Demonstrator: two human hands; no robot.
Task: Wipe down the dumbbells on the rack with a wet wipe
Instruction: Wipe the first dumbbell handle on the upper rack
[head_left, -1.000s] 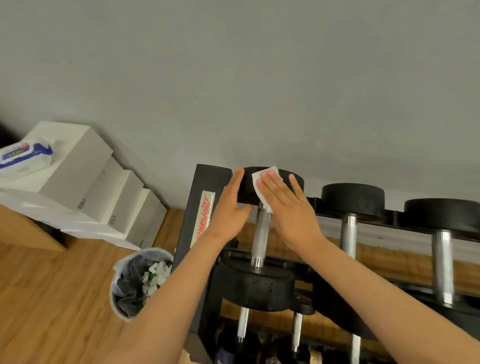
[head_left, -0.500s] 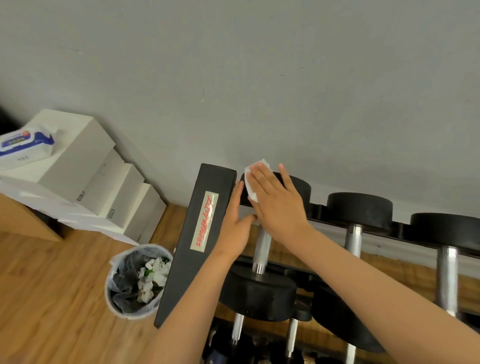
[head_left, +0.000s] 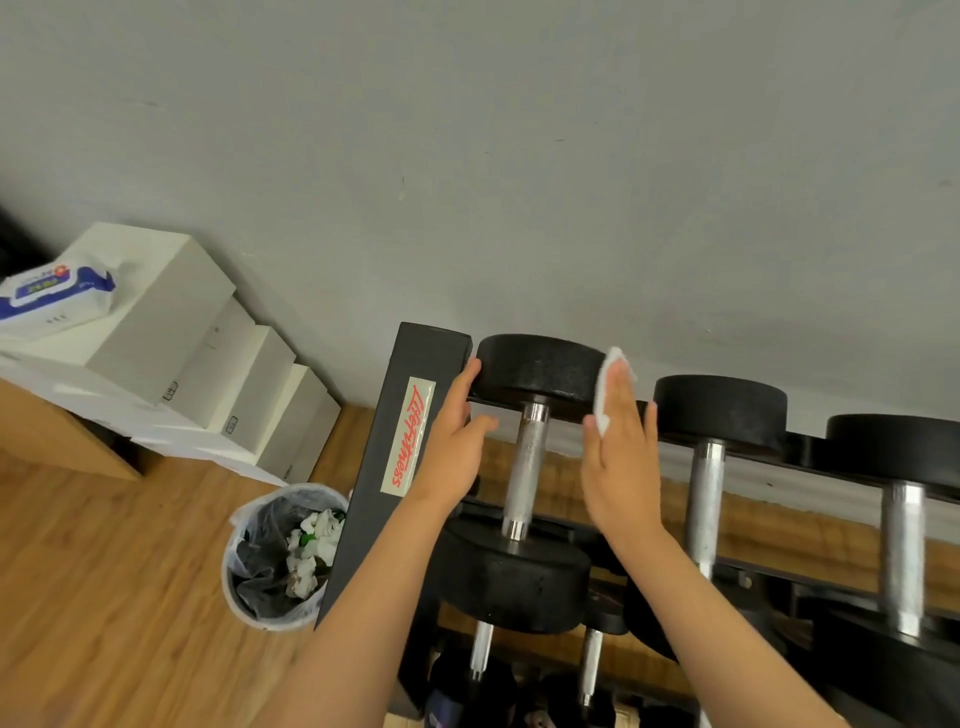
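Likely early: right hand (head_left: 621, 457) presses the wet wipe (head_left: 604, 400) flat-fingered on the first dumbbell (head_left: 540, 369), left hand (head_left: 457, 441) steadying open-fingered; other dumbbells (head_left: 719, 410) wait.

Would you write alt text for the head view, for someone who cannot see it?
A person's right hand presses a white wet wipe against the far head of the leftmost dumbbell on a black rack; the left hand touches that head's other side. A bin stands left of the rack.
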